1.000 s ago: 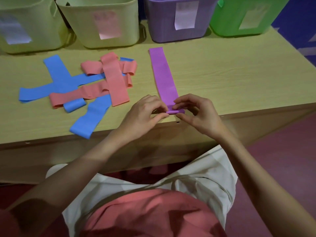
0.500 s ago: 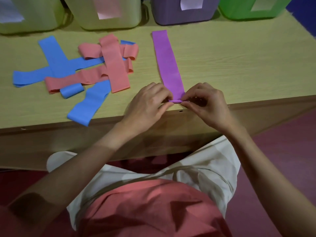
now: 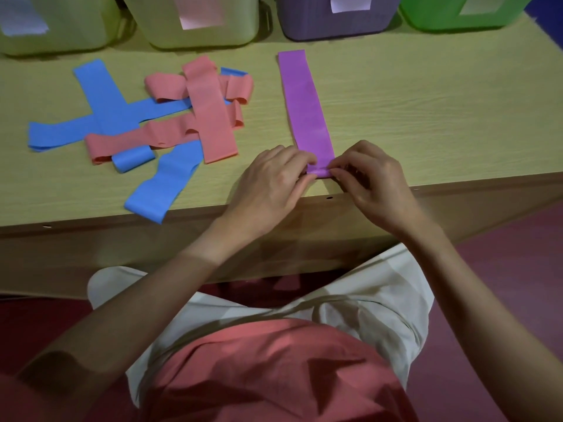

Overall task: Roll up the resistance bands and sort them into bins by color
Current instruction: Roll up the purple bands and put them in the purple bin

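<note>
At the centre of the frame, near the table's [image 3: 426, 123] front edge, your left hand [image 3: 274, 184] and right hand [image 3: 371, 181] both pinch the rolled near end of the purple band [image 3: 304, 111]; the rest of it lies flat, reaching toward the purple bin [image 3: 307, 22] at the top. At the left, pink bands [image 3: 210, 114] and blue bands [image 3: 103, 102] lie crossed in a heap; two pale bins [image 3: 146, 19] and a green bin [image 3: 432, 13] stand along the top edge.
</note>
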`<action>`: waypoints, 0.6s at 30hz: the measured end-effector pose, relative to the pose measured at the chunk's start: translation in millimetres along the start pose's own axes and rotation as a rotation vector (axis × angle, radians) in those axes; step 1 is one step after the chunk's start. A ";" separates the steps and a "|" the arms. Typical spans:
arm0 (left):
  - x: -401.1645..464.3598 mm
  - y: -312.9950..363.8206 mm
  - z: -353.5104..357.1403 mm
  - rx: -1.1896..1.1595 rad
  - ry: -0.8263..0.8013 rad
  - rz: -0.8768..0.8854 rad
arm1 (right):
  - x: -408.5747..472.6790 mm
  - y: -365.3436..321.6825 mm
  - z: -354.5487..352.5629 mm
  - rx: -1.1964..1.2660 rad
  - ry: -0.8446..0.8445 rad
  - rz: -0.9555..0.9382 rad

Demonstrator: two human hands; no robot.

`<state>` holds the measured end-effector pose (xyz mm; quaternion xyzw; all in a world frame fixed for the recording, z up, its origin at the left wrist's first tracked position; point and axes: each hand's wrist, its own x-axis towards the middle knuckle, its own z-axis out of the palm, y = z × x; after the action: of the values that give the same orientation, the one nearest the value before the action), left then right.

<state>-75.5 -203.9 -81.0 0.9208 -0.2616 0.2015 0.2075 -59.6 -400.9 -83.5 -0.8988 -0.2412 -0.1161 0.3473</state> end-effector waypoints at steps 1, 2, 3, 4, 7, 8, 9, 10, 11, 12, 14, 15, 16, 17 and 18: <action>0.2 0.0 0.2 0.001 -0.006 0.003 | -0.1 0.5 0.7 -0.006 0.003 0.001; 0.1 0.1 0.5 0.002 -0.010 0.005 | -0.2 0.8 1.3 -0.006 0.007 0.003; -0.2 0.3 0.7 0.003 -0.011 0.006 | -0.4 0.9 1.8 -0.004 0.010 0.005; -0.8 0.5 1.0 0.007 -0.008 0.007 | -0.7 0.9 2.2 -0.002 0.014 0.006; -3.1 2.5 2.0 0.011 0.005 -0.010 | -1.7 1.1 3.6 0.000 0.020 0.003; -3.5 3.1 2.2 0.007 0.006 -0.025 | -2.1 1.2 3.8 -0.001 0.018 0.005; -3.4 3.4 2.1 -0.001 0.007 -0.040 | -2.6 1.1 3.8 -0.001 0.015 0.007; -2.8 3.4 2.0 -0.011 0.005 -0.049 | -2.8 1.0 3.4 0.000 0.011 0.009; -2.2 3.2 1.7 -0.019 0.003 -0.048 | -3.0 1.2 2.7 0.000 0.006 0.009; -1.8 3.0 1.7 -0.024 -0.002 -0.042 | -3.1 1.2 1.7 0.001 -0.002 0.007; -1.7 2.5 1.9 -0.024 -0.004 -0.028 | -3.5 1.9 -0.2 0.013 -0.021 -0.005; -1.7 2.4 2.2 -0.024 0.000 -0.024 | -3.6 2.5 -0.5 0.020 -0.030 -0.010; -1.7 2.5 2.6 -0.024 0.005 -0.022 | -3.4 3.5 -1.0 0.022 -0.034 -0.012; -1.6 2.7 2.8 -0.023 0.009 -0.020 | -3.2 4.4 -0.9 0.018 -0.031 -0.012; -1.4 2.8 3.1 -0.018 0.013 -0.018 | -2.8 5.3 -0.5 0.010 -0.022 -0.012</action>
<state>-77.3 -207.0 -83.5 0.9198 -0.2538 0.2034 0.2195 -59.3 -405.6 -87.2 -0.8968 -0.2509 -0.1070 0.3483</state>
